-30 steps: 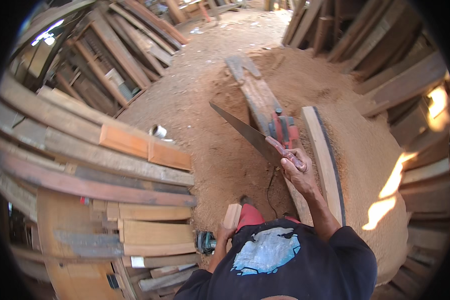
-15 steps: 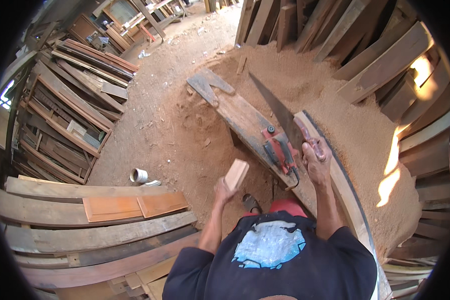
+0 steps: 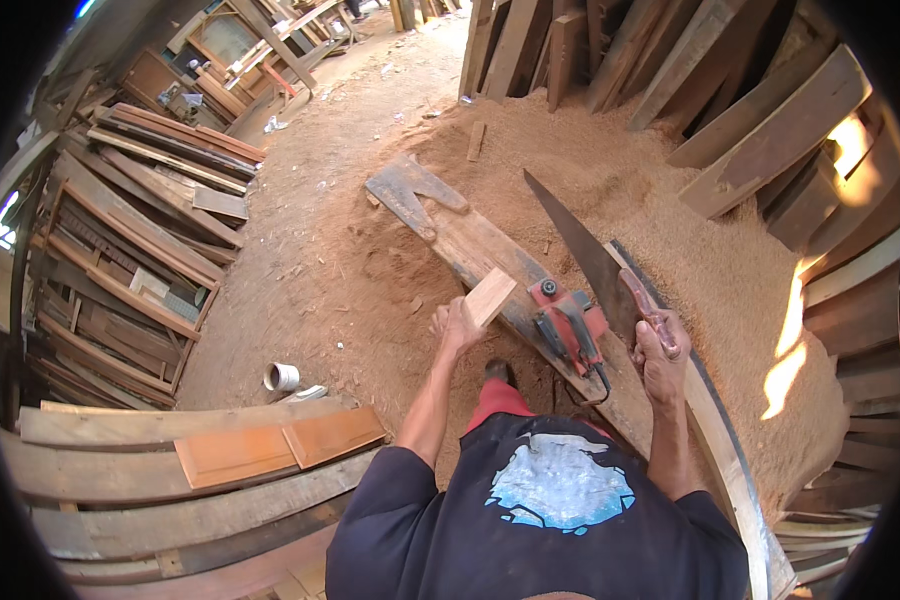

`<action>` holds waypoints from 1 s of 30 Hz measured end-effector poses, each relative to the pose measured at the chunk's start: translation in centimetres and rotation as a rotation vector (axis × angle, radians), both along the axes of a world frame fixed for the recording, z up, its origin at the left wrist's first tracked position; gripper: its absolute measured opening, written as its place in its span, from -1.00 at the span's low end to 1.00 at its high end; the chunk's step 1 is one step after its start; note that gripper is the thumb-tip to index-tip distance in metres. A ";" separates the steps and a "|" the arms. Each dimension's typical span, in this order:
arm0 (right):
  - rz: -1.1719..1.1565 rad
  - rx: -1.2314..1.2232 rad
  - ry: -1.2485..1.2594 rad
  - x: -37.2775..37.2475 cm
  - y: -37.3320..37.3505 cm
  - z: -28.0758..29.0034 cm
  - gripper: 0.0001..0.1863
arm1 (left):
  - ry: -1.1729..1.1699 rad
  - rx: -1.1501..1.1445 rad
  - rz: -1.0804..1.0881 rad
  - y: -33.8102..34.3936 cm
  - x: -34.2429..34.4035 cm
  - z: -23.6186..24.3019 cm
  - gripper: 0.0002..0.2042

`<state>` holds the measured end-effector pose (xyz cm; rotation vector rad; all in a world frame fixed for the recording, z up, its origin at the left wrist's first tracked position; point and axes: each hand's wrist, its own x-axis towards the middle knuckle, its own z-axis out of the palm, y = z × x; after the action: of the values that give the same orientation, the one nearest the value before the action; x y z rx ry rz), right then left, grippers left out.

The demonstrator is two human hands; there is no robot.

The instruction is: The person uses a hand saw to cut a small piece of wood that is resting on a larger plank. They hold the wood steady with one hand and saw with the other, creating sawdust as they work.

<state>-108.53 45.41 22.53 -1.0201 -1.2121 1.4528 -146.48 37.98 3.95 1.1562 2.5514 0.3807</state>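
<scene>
My left hand [image 3: 455,325] is closed round a short, pale wood block [image 3: 491,296], whose far end overlaps the edge of the long workbench plank [image 3: 480,240] in view. In my right hand [image 3: 662,362] is the handle of a hand saw [image 3: 582,240]; its dark blade points up and away to the left. Between my hands a red and black electric planer [image 3: 570,325] rests on the plank, its cord curling at the near end. At the plank's far end is a V-shaped notch. A long, curved timber [image 3: 705,420] runs beside my right forearm.
Sawdust [image 3: 760,320] is heaped to the right of the bench. Boards [image 3: 660,70] lean upright along the far right. Stacked planks [image 3: 120,500] with orange panels [image 3: 235,450] lie at near left, next to a white cup [image 3: 281,377]. A timber rack [image 3: 140,250] stands farther left.
My left hand has carried the wood block forward and slightly right, up to the plank's edge. The saw and my right hand have shifted a little to the right in view.
</scene>
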 end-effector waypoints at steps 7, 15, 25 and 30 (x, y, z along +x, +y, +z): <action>-0.173 -0.019 -0.124 -4.9 1.9 0.2 -0.70 | 0.018 -0.005 -0.294 12.2 -7.1 -2.3 -0.14; -0.375 -0.115 -0.163 -10.6 1.6 1.4 -0.73 | 0.057 -0.250 -0.490 21.9 -13.4 -3.9 -0.19; -0.364 -0.138 -0.120 -14.4 1.1 2.0 -0.65 | -0.152 -0.296 -0.688 12.6 -12.4 -3.2 -0.19; -0.311 -0.034 -0.057 -13.8 -0.5 2.7 -0.71 | -0.562 -0.754 -0.692 -3.0 -9.6 -7.2 -0.28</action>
<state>-122.36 44.91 25.21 -1.2211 -1.0185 1.2115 -156.06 34.99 -3.26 1.2691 1.4590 -0.3546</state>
